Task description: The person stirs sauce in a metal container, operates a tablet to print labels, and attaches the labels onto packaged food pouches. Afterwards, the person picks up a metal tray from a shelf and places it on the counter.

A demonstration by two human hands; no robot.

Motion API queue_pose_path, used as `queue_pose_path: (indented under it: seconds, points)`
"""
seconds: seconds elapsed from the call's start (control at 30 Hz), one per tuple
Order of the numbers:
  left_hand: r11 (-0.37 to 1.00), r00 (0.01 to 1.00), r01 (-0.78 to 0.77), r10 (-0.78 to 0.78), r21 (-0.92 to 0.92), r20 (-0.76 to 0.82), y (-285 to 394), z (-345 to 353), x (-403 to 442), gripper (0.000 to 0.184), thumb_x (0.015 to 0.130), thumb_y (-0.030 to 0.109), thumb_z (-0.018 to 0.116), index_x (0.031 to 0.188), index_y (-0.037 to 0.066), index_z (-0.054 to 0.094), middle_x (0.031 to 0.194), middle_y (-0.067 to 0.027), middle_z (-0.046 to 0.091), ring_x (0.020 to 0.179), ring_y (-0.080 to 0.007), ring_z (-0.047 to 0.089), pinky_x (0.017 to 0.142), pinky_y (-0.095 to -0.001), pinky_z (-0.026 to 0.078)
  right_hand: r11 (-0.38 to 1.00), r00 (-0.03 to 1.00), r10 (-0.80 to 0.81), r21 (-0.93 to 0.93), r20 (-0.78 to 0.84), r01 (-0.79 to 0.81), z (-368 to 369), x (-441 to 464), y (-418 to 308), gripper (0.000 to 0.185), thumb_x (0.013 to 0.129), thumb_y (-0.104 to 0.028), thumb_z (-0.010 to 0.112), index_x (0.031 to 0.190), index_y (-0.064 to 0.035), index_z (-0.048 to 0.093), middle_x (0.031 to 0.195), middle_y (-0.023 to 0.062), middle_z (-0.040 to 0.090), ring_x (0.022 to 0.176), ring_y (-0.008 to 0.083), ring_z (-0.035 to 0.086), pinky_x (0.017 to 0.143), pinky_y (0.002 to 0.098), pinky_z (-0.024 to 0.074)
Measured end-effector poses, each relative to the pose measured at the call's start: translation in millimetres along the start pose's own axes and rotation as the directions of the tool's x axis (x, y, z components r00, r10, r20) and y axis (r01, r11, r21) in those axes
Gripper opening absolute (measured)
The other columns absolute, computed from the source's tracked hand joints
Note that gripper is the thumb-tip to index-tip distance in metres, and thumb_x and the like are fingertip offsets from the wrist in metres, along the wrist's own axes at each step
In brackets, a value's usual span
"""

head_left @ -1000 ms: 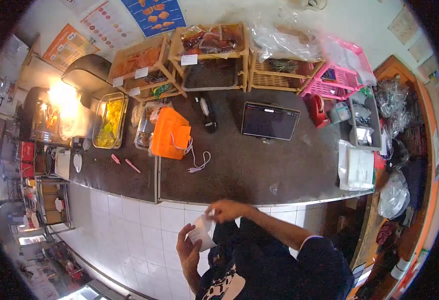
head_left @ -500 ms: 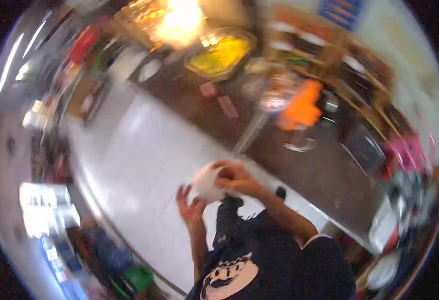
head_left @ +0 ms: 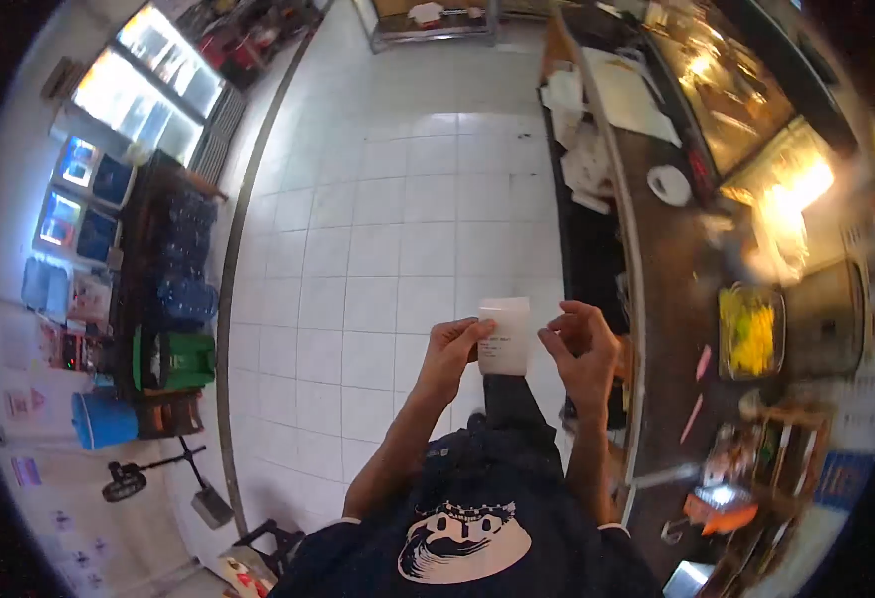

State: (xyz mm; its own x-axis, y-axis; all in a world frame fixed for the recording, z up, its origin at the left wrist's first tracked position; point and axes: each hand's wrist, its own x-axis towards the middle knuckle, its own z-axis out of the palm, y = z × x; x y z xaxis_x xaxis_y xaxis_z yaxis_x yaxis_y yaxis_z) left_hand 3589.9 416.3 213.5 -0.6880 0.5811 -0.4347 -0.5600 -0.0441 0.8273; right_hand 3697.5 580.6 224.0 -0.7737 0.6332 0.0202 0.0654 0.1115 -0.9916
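My left hand (head_left: 454, 356) pinches a white paper slip (head_left: 505, 344) by its left edge, thumb lying across the front. A few lines of small dark print show on the slip, too small to read. Just to the right of the paper, my right hand (head_left: 585, 357) is raised with curved fingers apart from the thumb and nothing visible between them. A small gap separates it from the slip. Both hands are in front of my dark shirt, above the white tiled floor.
Along my right runs a dark counter (head_left: 672, 269) with a tray of yellow food (head_left: 751, 332), a white dish (head_left: 669, 185) and an orange box (head_left: 721, 508). To the left stand a green bin (head_left: 173, 360), a blue bucket (head_left: 104, 420) and lit fridges (head_left: 139, 118).
The view has swung round and become sharper. My right hand, previously over the white paper, is now apart from it. My left hand, spread beside the paper before, now grips its edge.
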Motion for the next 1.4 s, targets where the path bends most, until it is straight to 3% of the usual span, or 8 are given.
queue_pose_path:
  seconds: [0.2,0.57,0.8,1.0,1.27,1.33,1.37,1.4]
  points:
    - [0.994,0.987,-0.075,0.063,-0.079,-0.146,119,-95,191,0.024,0.093,0.022,0.064,0.096,-0.001,0.069,0.087,-0.0064,0.069,0.082,-0.0141,0.066,0.073,-0.0309,0.053,0.834,0.834,-0.294,-0.3,0.467,0.462,154,241,-27,0.034,0.067,-0.004,0.081,0.099,-0.0045,0.069,0.086,0.0074,0.069,0.075,0.0179,0.065,0.059,0.028,0.051]
    - [0.959,0.75,-0.216,0.042,-0.185,-0.66,371,-338,451,0.013,0.091,0.014,0.065,0.089,0.001,0.065,0.078,-0.0014,0.065,0.069,-0.0082,0.057,0.061,-0.021,0.044,0.771,0.277,-0.403,0.161,0.872,0.616,536,632,-62,0.023,0.075,-0.012,0.078,0.097,-0.008,0.07,0.092,0.0075,0.071,0.083,0.0274,0.066,0.073,0.0367,0.0533]
    - [0.907,0.749,-0.317,0.061,-0.277,-0.659,530,-524,701,0.012,0.09,0.013,0.066,0.089,0.001,0.065,0.079,-0.003,0.066,0.071,-0.0086,0.06,0.064,-0.0238,0.048,0.791,0.31,-0.303,0.057,0.901,0.609,764,878,-80,0.02,0.079,-0.009,0.073,0.098,-0.0057,0.069,0.094,0.0104,0.071,0.086,0.0303,0.066,0.076,0.0396,0.0538]
    - [0.995,0.909,-0.058,0.018,-0.084,-0.416,719,-635,921,0.018,0.091,0.019,0.064,0.089,0.001,0.065,0.073,-0.0022,0.063,0.064,-0.0087,0.058,0.058,-0.0224,0.045,0.826,0.64,-0.243,-0.192,0.729,0.531,901,1096,-113,0.024,0.069,-0.006,0.079,0.092,-0.0071,0.071,0.085,0.0103,0.071,0.081,0.0288,0.068,0.072,0.038,0.0538]
    - [0.98,0.933,-0.092,0.023,-0.176,-0.359,917,-833,1236,0.015,0.089,0.02,0.063,0.086,0.005,0.062,0.073,-0.0006,0.059,0.067,-0.0102,0.057,0.056,-0.0255,0.043,0.736,0.478,-0.342,-0.086,0.809,0.671,1151,1439,-109,0.026,0.066,-0.002,0.077,0.091,-0.0075,0.071,0.082,0.0094,0.07,0.079,0.0282,0.067,0.074,0.0375,0.0526]
    - [0.942,0.837,-0.11,-0.084,-0.317,-0.54,966,-892,1285,0.015,0.088,0.019,0.064,0.086,0.004,0.062,0.075,-0.0021,0.059,0.069,-0.0115,0.056,0.057,-0.0264,0.043,0.877,0.368,-0.25,0.049,0.895,0.477,1219,1505,-135,0.027,0.067,-0.001,0.077,0.092,-0.0067,0.071,0.082,0.0096,0.07,0.078,0.0259,0.068,0.073,0.0359,0.0528]
    - [0.98,0.781,-0.19,0.184,0.053,-0.597,986,-924,1296,0.013,0.086,0.017,0.064,0.086,0.003,0.063,0.076,-0.003,0.059,0.069,-0.013,0.056,0.058,-0.0277,0.044,0.908,0.267,-0.206,0.082,0.942,0.411,1254,1536,-150,0.027,0.068,0.001,0.077,0.094,-0.0055,0.071,0.081,0.0089,0.07,0.075,0.0214,0.068,0.07,0.0328,0.0529]
    - [0.913,0.702,-0.254,-0.054,-0.32,-0.71,1003,-951,1312,0.011,0.084,0.014,0.064,0.085,0.003,0.063,0.075,-0.004,0.06,0.067,-0.0144,0.056,0.059,-0.0291,0.045,0.909,0.234,-0.187,0.078,0.954,0.409,1286,1562,-170,0.027,0.068,0.001,0.077,0.094,-0.0055,0.071,0.081,0.0089,0.07,0.075,0.0214,0.068,0.07,0.0328,0.0529]
